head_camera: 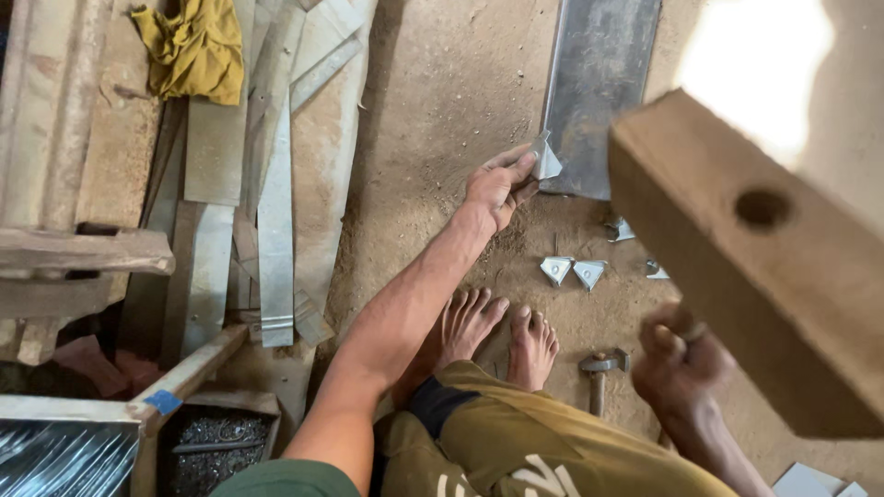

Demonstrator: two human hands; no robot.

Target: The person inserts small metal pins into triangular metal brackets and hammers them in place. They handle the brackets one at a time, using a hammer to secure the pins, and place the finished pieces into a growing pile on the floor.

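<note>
Folded metal piece (pixel 545 160) sits pinched in your left hand (pixel 497 184), out at 12 o'clock beside the steel sheet (pixel 599 92) on the dirt floor (pixel 442 92). Your right hand (pixel 680 359), at 4 o'clock, is closed around the wooden mallet (pixel 764 267). More folded pieces (pixel 573 271) lie at 1 o'clock.

Dull silver-grey on the folded metal piece (pixel 545 161) and metal sheet (pixel 599 83); mustard yellow on the rag (pixel 191 51); olive on the trousers (pixel 543 442); pale brown on the wooden block (pixel 755 267); sandy brown on the floor (pixel 442 101).
</note>
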